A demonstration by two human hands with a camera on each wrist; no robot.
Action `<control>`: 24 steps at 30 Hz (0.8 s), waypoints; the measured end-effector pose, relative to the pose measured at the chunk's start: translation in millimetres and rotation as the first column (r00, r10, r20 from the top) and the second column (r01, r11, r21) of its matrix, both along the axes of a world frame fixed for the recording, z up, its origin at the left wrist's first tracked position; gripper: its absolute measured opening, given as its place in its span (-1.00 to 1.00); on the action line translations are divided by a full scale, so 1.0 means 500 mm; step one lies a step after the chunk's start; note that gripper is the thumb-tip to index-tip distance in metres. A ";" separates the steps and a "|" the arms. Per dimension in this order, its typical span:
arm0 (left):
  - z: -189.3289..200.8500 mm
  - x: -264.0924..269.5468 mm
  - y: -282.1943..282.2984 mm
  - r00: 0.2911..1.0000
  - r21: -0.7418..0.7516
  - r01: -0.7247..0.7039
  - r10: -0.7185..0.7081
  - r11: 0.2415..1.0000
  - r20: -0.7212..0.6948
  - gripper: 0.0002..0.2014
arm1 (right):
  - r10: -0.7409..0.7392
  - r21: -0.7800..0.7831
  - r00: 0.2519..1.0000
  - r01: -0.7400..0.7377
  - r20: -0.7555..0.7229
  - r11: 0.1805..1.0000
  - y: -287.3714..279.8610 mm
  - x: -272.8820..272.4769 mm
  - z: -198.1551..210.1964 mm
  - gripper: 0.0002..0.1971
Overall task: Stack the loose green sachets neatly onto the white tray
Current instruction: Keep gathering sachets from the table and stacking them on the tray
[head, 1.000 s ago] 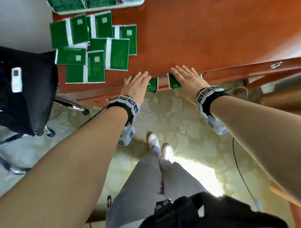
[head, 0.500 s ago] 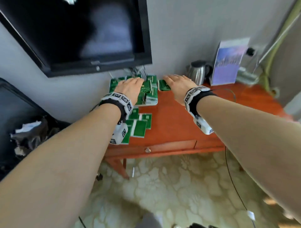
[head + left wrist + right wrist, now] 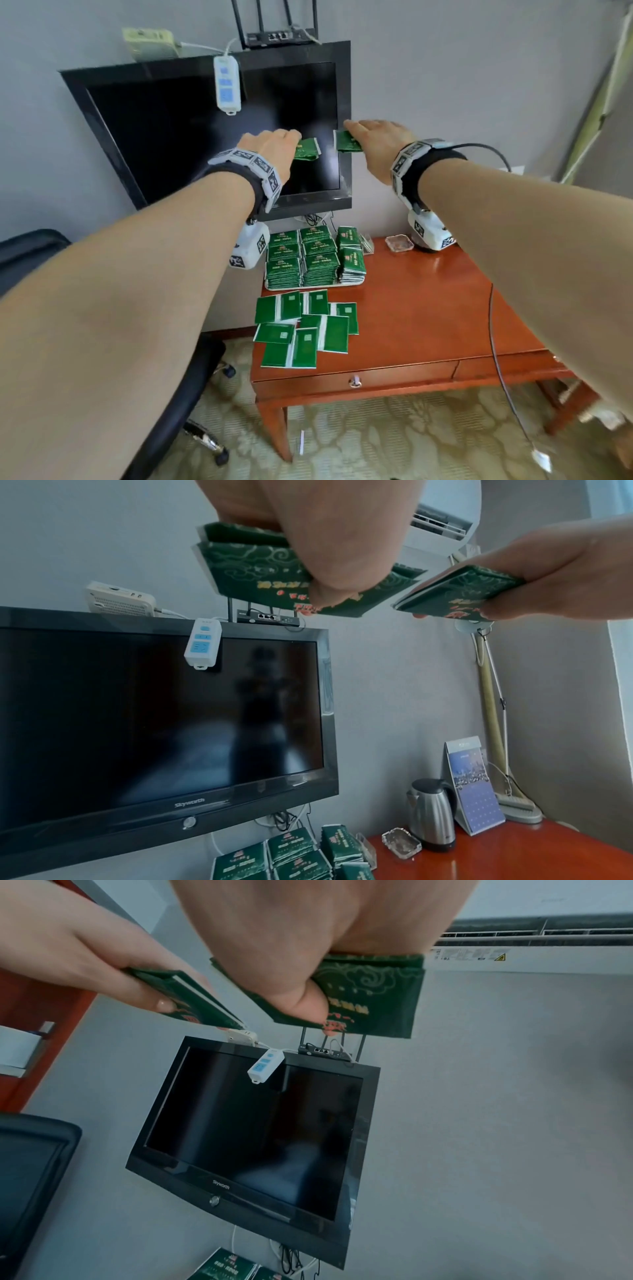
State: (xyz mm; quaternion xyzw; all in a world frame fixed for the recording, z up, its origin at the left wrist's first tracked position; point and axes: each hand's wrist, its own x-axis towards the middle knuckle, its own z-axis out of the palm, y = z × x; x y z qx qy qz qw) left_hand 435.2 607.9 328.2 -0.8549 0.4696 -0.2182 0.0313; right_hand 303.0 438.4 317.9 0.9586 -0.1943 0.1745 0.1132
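Note:
Both hands are raised high above the table, in front of the television. My left hand (image 3: 274, 144) pinches a small stack of green sachets (image 3: 307, 149), thumb underneath (image 3: 329, 588). My right hand (image 3: 373, 140) pinches another small stack of green sachets (image 3: 345, 141), with the thumb below them (image 3: 301, 1001). The two bundles are a little apart. Far below, the white tray (image 3: 346, 283) at the table's back left holds rows of stacked green sachets (image 3: 317, 258). In front of it several loose sachets (image 3: 305, 327) lie face down on the wood.
A wall-mounted black television (image 3: 212, 137) hangs behind the hands, with a power strip (image 3: 226, 85) and router (image 3: 279, 36) on top. On the red-brown table (image 3: 428, 308) stand a glass ashtray (image 3: 399, 243), a kettle (image 3: 431, 815) and a calendar card (image 3: 474, 785). A black chair (image 3: 178, 387) stands left.
Both hands rose from table level up in front of the television, each still holding its sachets. The head view lifted from the floor and table edge to the wall.

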 end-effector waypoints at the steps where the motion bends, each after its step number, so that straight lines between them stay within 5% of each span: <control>1: -0.004 0.017 0.014 1.000 0.011 0.010 -0.010 1.000 0.006 -0.48 | -0.003 0.006 1.000 0.003 0.000 1.000 0.014 0.015 -0.007 -0.23; 13: -0.106 0.206 0.101 0.997 0.111 -0.002 0.011 0.994 -0.079 -0.35 | 0.008 0.082 0.999 -0.005 -0.038 0.997 0.102 0.187 -0.089 -0.40; 24: -0.262 0.370 0.001 0.976 0.187 -0.019 0.059 0.982 -0.212 -0.37 | 0.038 0.210 0.991 -0.011 -0.127 0.978 -0.006 0.371 -0.244 -0.46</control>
